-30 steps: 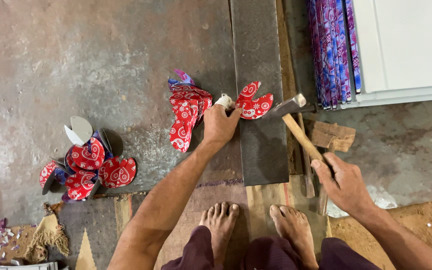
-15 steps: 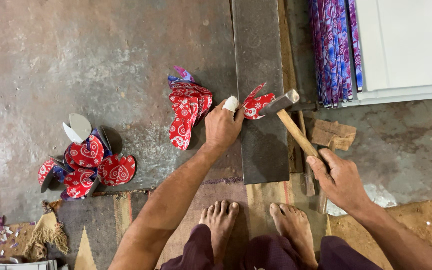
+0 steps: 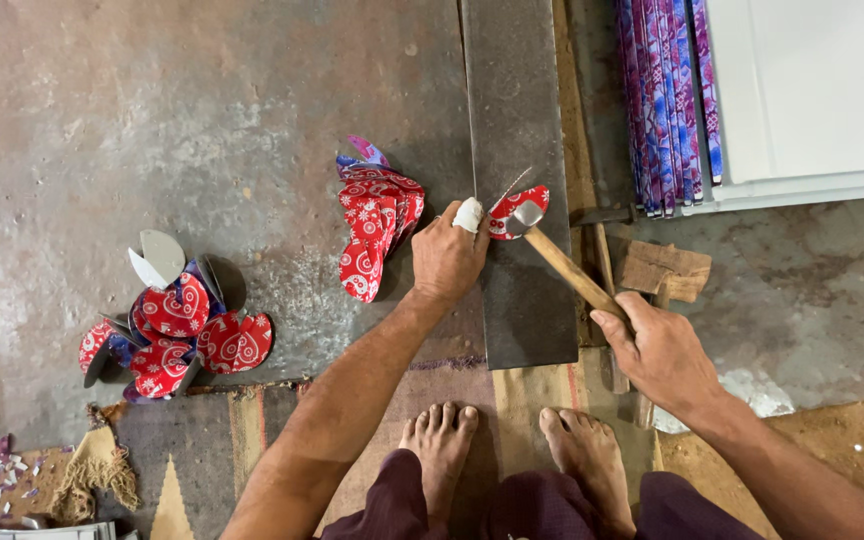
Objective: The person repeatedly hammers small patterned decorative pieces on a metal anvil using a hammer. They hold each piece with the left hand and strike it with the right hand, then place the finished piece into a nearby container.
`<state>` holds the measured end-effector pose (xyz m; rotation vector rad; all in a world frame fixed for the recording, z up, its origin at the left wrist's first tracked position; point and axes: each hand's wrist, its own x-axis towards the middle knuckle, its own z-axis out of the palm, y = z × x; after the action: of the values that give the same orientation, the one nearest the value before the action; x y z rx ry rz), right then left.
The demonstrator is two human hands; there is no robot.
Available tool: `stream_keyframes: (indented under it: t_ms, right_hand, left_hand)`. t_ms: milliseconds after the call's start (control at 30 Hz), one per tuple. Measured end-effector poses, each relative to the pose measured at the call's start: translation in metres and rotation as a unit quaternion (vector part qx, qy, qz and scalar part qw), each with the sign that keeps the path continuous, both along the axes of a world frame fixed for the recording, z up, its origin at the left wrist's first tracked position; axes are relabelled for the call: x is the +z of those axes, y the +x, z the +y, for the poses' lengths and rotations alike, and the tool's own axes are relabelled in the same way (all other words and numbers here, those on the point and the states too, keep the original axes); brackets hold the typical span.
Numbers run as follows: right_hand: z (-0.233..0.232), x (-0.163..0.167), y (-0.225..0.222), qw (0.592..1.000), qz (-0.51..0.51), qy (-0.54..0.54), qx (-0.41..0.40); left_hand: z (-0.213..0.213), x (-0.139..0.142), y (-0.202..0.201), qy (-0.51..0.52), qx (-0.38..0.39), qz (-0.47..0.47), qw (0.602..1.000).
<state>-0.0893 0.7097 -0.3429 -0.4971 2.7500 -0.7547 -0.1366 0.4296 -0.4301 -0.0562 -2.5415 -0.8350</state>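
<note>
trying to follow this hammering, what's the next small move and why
Probably lift the hammer a little and strike again, left hand holding firm. Its head sits on the red sheet piece on the steel bar, and the piece looks bent up at one edge, not flat. The right hand grips the handle low; the bandaged fingertip is close, so keep it clear.

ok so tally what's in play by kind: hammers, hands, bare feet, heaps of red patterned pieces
hammer: 1
hands: 2, left hand, right hand
bare feet: 2
heaps of red patterned pieces: 2, heap by the left hand, heap further left
total: 7
</note>
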Motion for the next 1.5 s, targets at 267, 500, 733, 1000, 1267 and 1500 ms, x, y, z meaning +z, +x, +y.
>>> stream_keyframes:
  t_ms: [267, 500, 733, 1000, 1267, 1500]
  right_hand:
    - [-0.009, 0.010, -0.004, 0.999, -0.043, 0.021, -0.016]
    - [-0.012, 0.022, 0.006, 0.999, -0.013, 0.012, -0.042]
    - [-0.010, 0.016, 0.002, 0.997, -0.073, 0.017, -0.034]
    - [-0.010, 0.005, 0.005, 0.993, -0.103, 0.059, -0.015]
    - [-0.006, 0.014, 0.007, 0.999, -0.006, 0.033, -0.031]
    - [-0.014, 0.023, 0.003, 0.998, -0.016, 0.053, -0.014]
  left_hand:
    - [-0.002, 0.003, 0.003, -0.007, -0.017, 0.039, 0.999]
    - [-0.002, 0.002, 0.008, -0.013, -0.015, 0.002, 1.000]
    - [-0.003, 0.004, 0.006, -0.018, -0.017, 0.018, 1.000]
    - [-0.003, 0.003, 0.007, -0.011, -0.011, 0.028, 0.999]
    - [-0.002, 0.007, 0.007, -0.020, -0.012, 0.017, 1.000]
    - [-0.001, 0.009, 0.010, -0.024, -0.009, 0.012, 1.000]
